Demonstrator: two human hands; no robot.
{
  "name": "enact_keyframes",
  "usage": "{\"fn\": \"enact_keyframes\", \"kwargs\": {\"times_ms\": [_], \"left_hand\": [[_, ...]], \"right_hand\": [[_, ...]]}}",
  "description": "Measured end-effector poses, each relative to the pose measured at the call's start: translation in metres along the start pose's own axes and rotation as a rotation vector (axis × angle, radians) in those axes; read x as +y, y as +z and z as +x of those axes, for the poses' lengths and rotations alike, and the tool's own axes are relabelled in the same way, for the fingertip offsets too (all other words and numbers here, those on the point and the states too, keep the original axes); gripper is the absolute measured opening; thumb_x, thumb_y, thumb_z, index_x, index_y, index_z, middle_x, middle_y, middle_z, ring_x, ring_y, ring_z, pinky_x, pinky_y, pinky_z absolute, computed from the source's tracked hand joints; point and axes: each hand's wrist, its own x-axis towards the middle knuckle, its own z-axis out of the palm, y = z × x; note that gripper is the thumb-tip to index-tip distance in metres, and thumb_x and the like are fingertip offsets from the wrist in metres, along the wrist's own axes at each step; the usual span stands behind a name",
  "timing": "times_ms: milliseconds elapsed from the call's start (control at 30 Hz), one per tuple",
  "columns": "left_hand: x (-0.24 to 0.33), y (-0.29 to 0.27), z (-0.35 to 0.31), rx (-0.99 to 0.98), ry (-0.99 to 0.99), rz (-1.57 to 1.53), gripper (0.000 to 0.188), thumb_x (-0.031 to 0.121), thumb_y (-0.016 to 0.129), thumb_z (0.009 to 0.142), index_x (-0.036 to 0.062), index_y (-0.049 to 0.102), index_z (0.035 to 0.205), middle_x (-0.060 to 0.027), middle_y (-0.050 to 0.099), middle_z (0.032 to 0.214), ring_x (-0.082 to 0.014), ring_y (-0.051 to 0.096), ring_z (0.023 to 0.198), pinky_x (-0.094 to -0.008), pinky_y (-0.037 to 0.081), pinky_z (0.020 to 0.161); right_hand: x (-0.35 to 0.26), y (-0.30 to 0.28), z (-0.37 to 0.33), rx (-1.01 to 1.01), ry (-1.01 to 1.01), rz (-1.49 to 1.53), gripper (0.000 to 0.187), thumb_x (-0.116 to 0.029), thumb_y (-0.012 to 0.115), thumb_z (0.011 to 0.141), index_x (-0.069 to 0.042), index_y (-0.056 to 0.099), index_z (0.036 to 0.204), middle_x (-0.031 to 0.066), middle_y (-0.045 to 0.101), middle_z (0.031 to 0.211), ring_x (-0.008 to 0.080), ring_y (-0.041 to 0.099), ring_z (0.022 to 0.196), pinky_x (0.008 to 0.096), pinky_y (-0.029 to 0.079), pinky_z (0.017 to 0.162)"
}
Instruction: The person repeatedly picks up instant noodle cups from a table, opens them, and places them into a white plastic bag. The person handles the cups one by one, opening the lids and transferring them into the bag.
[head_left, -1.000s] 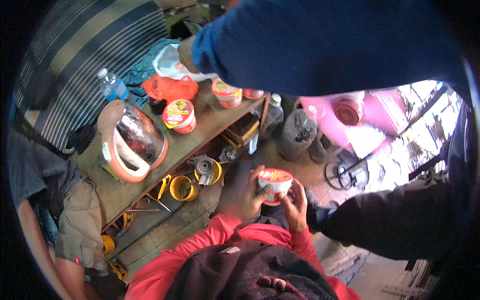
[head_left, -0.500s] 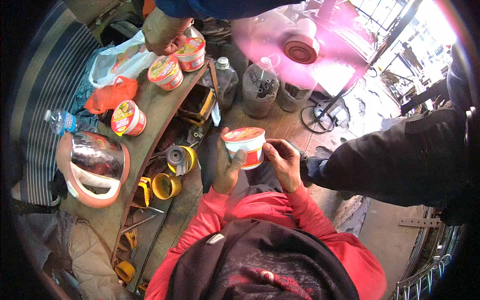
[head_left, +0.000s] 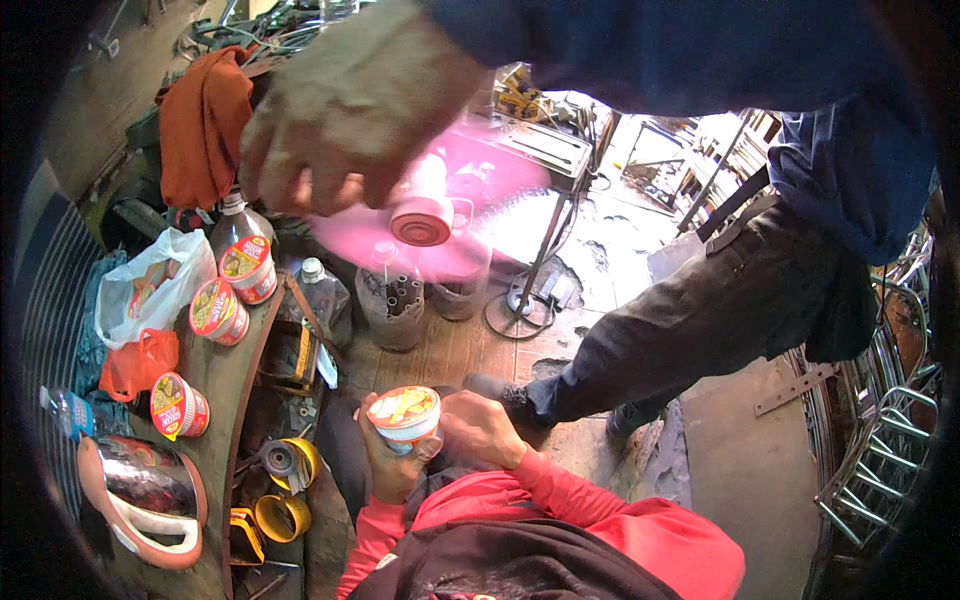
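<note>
An instant noodle cup (head_left: 403, 432), with a picture-covered lid, rests above my lap. My left hand (head_left: 392, 468) grips it from the left, thumb across its front. Close against the cup's right side is my right hand (head_left: 485, 428), fingers curled; their tips and anything in them are hidden. On the bench (head_left: 225, 400) at left stand three more noodle cups: one near the kettle (head_left: 180, 406), one farther back (head_left: 218, 312) and one beside a large bottle (head_left: 248, 270). A co-worker's hand (head_left: 350, 110), blurred, reaches across the upper view.
An electric kettle (head_left: 150, 490), a white plastic bag (head_left: 155, 285) and an orange bag (head_left: 140, 362) lie along the bench. A pink-bladed fan (head_left: 420, 222) spins ahead. The co-worker's leg (head_left: 680, 320) stands at right, with metal racks (head_left: 885, 465) beyond. Yellow containers (head_left: 283, 517) sit below the bench.
My view has tilted up and turned right. The co-worker's hand has left the noodle cups and moved right, nearer to me. The cup I hold now shows more of its lid.
</note>
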Motion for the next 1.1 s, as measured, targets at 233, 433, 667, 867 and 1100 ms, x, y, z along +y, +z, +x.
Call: {"fn": "enact_keyframes", "kwargs": {"times_ms": [233, 433, 667, 867, 1100], "left_hand": [[0.010, 0.031, -0.006, 0.021, 0.018, -0.096, 0.101, 0.024, 0.084, 0.072, 0.0064, 0.017, 0.145, -0.0153, 0.042, 0.132, -0.0262, 0.049, 0.121, -0.0404, 0.043, 0.101], [0.006, 0.025, -0.007, 0.002, -0.003, -0.203, 0.100, 0.019, 0.083, 0.077, 0.0063, 0.011, 0.144, -0.0168, 0.043, 0.132, -0.0258, 0.051, 0.119, -0.0391, 0.045, 0.100], [-0.020, 0.017, -0.019, -0.016, -0.041, -0.187, 0.106, 0.029, 0.086, 0.073, 0.0053, 0.010, 0.143, -0.0172, 0.043, 0.133, -0.0263, 0.050, 0.121, -0.0392, 0.045, 0.101], [-0.034, 0.027, -0.022, -0.016, -0.059, -0.262, 0.109, 0.027, 0.089, 0.067, 0.0052, 0.011, 0.140, -0.0179, 0.041, 0.133, -0.0260, 0.050, 0.120, -0.0386, 0.046, 0.101], [-0.031, 0.044, -0.010, -0.023, 0.027, -0.189, 0.093, -0.002, 0.079, 0.069, 0.0079, 0.016, 0.137, -0.0164, 0.042, 0.125, -0.0239, 0.053, 0.112, -0.0369, 0.049, 0.096]], "right_hand": [[0.022, 0.002, -0.014, 0.169, 0.016, -0.016, 0.017, -0.009, 0.063, 0.087, 0.004, 0.063, 0.097, 0.0078, 0.064, 0.084, 0.0122, 0.059, 0.078, 0.0280, 0.050, 0.072], [0.012, -0.003, -0.009, 0.047, 0.107, 0.252, 0.021, -0.013, 0.066, 0.090, 0.003, 0.063, 0.104, 0.0049, 0.066, 0.089, 0.0118, 0.060, 0.083, 0.0277, 0.049, 0.077], [0.002, -0.021, -0.018, -0.012, 0.175, 0.024, 0.023, -0.016, 0.071, 0.089, 0.001, 0.066, 0.104, 0.0042, 0.067, 0.093, 0.0093, 0.061, 0.087, 0.0277, 0.052, 0.078], [0.015, -0.023, -0.028, 0.066, 0.121, -0.061, 0.016, -0.012, 0.068, 0.090, 0.002, 0.065, 0.099, 0.0045, 0.066, 0.089, 0.0081, 0.060, 0.081, 0.0257, 0.052, 0.071], [0.012, -0.019, -0.026, 0.221, 0.015, -0.184, 0.011, -0.007, 0.061, 0.089, 0.002, 0.063, 0.096, 0.0030, 0.063, 0.082, 0.0079, 0.058, 0.077, 0.0247, 0.050, 0.068]]}}
